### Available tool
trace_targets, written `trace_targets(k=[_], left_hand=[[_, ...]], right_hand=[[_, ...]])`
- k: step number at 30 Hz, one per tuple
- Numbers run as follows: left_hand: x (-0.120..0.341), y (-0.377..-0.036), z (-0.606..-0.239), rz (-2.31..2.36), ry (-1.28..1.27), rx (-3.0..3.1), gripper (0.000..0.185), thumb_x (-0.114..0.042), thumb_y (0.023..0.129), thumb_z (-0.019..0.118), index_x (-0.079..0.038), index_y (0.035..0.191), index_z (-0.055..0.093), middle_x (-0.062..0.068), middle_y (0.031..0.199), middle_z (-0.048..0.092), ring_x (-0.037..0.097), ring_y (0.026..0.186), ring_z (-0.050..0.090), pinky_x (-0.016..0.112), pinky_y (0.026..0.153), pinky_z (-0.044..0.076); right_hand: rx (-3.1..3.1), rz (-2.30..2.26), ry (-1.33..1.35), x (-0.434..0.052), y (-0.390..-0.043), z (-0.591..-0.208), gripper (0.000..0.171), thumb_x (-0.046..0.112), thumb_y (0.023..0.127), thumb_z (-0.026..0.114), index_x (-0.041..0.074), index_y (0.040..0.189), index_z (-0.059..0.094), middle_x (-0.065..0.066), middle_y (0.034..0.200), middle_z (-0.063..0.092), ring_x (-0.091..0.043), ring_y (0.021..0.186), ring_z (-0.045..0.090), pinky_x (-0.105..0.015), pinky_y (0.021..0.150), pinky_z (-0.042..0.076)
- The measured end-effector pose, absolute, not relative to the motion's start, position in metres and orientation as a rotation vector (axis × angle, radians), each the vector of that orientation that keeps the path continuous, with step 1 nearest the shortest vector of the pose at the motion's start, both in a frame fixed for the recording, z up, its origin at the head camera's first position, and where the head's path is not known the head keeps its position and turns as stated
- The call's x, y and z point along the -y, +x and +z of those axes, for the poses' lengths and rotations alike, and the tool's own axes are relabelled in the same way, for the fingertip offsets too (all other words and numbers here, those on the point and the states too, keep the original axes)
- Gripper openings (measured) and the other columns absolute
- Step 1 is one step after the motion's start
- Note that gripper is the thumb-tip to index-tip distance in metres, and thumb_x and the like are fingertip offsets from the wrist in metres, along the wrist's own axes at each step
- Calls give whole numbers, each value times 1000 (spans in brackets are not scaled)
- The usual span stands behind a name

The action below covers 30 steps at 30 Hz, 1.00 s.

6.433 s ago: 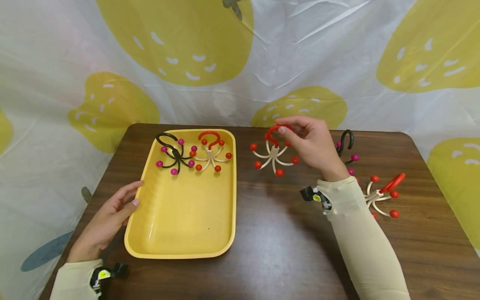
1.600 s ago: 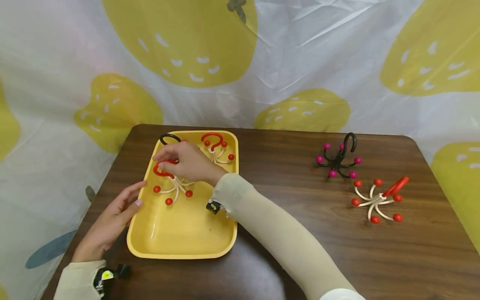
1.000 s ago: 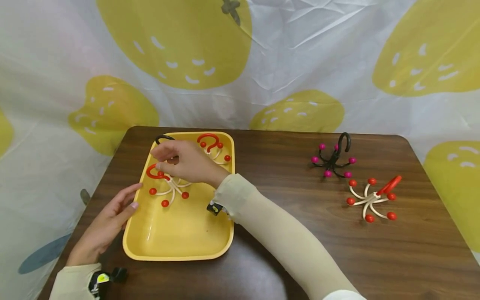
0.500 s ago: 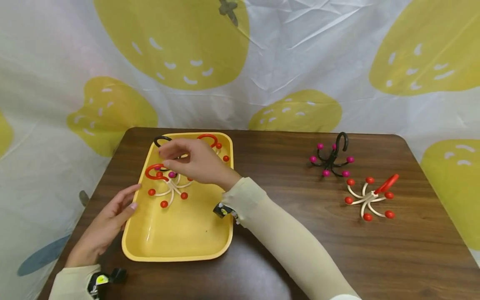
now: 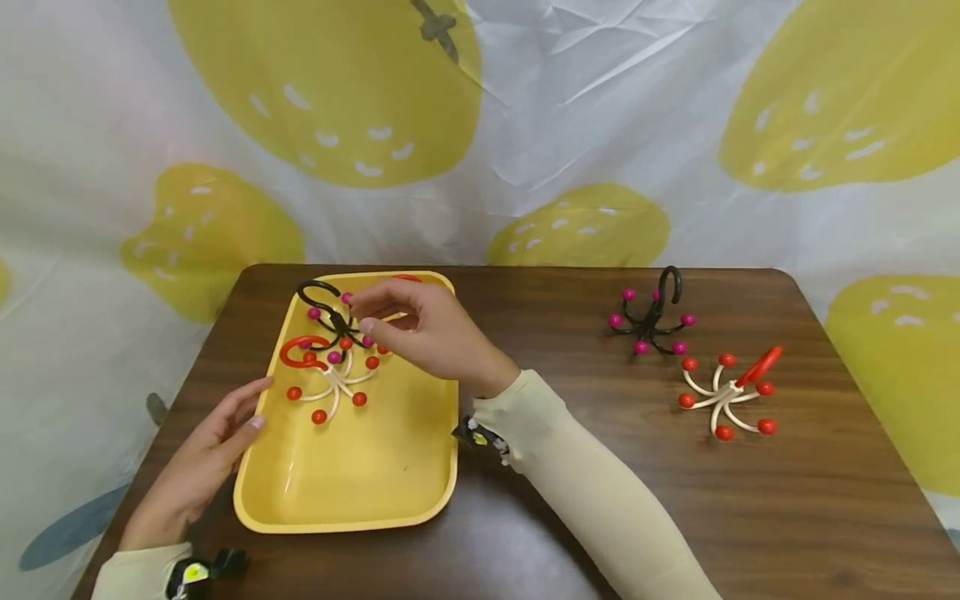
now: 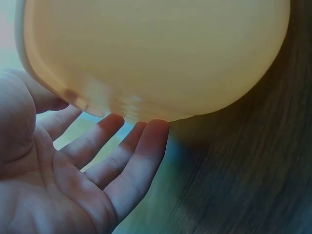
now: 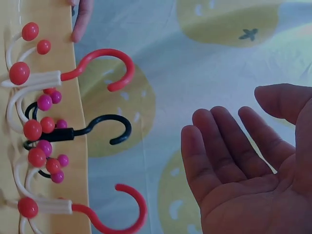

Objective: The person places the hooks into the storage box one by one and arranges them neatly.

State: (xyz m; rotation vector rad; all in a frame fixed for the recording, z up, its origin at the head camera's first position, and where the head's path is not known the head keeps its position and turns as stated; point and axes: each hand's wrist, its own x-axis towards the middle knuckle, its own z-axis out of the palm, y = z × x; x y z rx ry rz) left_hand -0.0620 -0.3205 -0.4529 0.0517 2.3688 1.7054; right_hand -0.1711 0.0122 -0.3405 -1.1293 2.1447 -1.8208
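Right hand (image 5: pixel 431 333) empty, fingers loose, above yellow tray (image 5: pixel 352 492); left hand (image 5: pixel 198 467) flat against tray's near-left rim.

Best lifted straight up, clear of the hooks. Count: three hangers in tray, nearest red-and-white hanger (image 5: pixel 326 375); two on table (image 5: pixel 570 467).

The brown table (image 5: pixel 570 500) carries a yellow tray (image 5: pixel 360 500) and two loose hooks (image 5: pixel 651 321) (image 5: pixel 723 393).

no readable text, labels or numbers
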Motion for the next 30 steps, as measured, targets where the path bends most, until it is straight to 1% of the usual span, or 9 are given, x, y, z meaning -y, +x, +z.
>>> trace_targets(k=[4,7,10,15,18,20,27,30], left_hand=[[322,-60,-454,1724,58,-2352,60,-27,114,48,-17,168,24,-7,147,45,1,111,66,35,79,63],[323,-61,-453,1732,65,-2356,59,-27,114,48,-19,168,25,-12,145,46,0,111,66,34,79,63],[323,-60,-453,1748,82,-2347,59,-24,114,49,-19,168,26,-16,141,48,0,111,67,33,79,63],[322,-59,-456,1768,110,-2328,58,-23,114,48,-17,168,26,-15,140,51,1,111,67,34,79,63],[321,-60,-455,1762,103,-2329,58,-24,114,48,-18,168,27,-15,139,51,1,111,67,34,79,63],[322,-60,-455,1763,100,-2331,58,-24,114,49,-18,168,27,-15,139,51,1,111,67,33,79,63],[323,-58,-456,1777,122,-2327,58,-21,114,48,-16,168,27,-17,141,51,-1,114,66,29,82,61],[323,-59,-455,1753,109,-2344,58,-23,114,48,-17,168,27,-17,142,49,-2,115,64,27,83,61]], right_hand=[[-2202,-1827,-1141,-24,-165,-339,26,11,100,71,3,125,73,-10,117,77,-10,105,73,-35,89,62],[-2223,-1848,-1118,-34,-164,-336,26,11,100,70,3,125,74,-11,118,77,-12,105,74,-36,85,63],[-2232,-1864,-1091,-44,-163,-334,26,10,101,69,3,125,74,-12,119,77,-15,105,74,-38,84,63],[-2235,-1901,-1046,-60,-163,-336,25,8,101,68,0,124,72,-16,118,76,-23,106,74,-38,88,63],[-2229,-1927,-1015,-69,-163,-337,24,6,101,67,-2,123,72,-17,117,75,-31,107,74,-38,90,62],[-2221,-1942,-998,-74,-162,-337,24,5,100,67,-3,122,72,-16,117,76,-33,108,74,-38,92,62],[-2271,-1967,-973,-94,-163,-340,24,4,100,68,-4,122,72,-18,116,75,-31,108,73,-35,97,60],[-2297,-1970,-959,-105,-163,-340,24,5,100,68,-3,122,72,-20,115,75,-36,109,72,-34,96,60]])
